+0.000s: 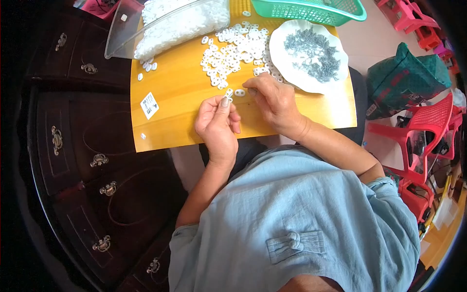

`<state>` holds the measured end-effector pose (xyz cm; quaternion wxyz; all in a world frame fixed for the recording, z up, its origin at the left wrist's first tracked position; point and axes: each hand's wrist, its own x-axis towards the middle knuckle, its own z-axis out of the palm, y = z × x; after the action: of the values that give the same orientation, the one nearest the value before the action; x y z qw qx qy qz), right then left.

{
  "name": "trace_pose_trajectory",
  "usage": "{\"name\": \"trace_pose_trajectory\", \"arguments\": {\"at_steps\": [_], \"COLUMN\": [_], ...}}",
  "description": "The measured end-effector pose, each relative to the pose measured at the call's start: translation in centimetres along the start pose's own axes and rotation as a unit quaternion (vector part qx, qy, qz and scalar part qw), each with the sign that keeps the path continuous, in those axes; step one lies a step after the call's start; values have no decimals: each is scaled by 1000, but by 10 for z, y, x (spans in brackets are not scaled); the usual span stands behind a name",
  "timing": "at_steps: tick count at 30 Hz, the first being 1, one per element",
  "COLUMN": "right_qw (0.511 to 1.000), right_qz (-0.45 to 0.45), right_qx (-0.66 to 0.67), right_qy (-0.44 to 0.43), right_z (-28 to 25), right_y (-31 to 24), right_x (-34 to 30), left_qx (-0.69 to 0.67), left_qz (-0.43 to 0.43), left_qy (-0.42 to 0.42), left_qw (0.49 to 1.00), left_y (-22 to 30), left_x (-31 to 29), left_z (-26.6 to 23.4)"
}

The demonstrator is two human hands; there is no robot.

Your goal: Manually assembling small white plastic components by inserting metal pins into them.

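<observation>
My left hand (217, 127) is closed in a pinch near the table's front edge, its thumb and finger on a small white two-hole plastic piece (229, 92). Just right of it, a similar white oval piece (239, 93) lies flat on the table. My right hand (279, 104) hovers beside that one with thumb and forefinger pressed together; whatever they may hold is too small to make out. Beyond both hands spreads a pile of loose white two-hole pieces (238, 51). A white scalloped plate (277, 51) bears many small dark grey pins (314, 48), close to my right hand.
On the yellow wooden tabletop (180, 107) stand a clear bin (119, 36) heaped with white pieces and a green basket (311, 14). Dark drawers (78, 121) line the left. A teal bag (404, 80) and red plastic chairs (418, 131) are at right.
</observation>
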<state>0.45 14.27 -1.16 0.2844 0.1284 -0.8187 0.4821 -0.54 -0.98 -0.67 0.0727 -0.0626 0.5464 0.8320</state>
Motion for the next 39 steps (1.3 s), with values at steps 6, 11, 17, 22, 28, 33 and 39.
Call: {"name": "trace_pose_trajectory", "arguments": {"at_steps": [6, 11, 17, 22, 28, 33, 39], "right_qw": [971, 911, 920, 918, 975, 981, 990], "right_qz": [5, -1, 35, 44, 7, -131, -60], "right_qx": [-225, -367, -332, -330, -137, -59, 23], "right_qy": [-82, -190, -204, -215, -176, -128, -122], "right_z": [5, 15, 15, 10, -8, -7, -10], "right_y": [-10, -13, -17, -11, -14, -25, -26], "right_x": [10, 19, 24, 23, 22, 28, 26], "left_qx": [-42, -46, -41, -49, -93, -215, -269], "left_qz": [-10, -15, -7, -18, -26, -106, -155], "left_qy": [-1, -1, -19, -13, -21, -97, -159], "left_qw": [999, 999, 999, 999, 995, 966, 937], "left_y": [3, 4, 1, 3, 13, 18, 30], "left_x": [-1, -2, -3, -1, 11, 41, 44], "left_z": [-4, -9, -10, -9, -10, 7, 25]}}
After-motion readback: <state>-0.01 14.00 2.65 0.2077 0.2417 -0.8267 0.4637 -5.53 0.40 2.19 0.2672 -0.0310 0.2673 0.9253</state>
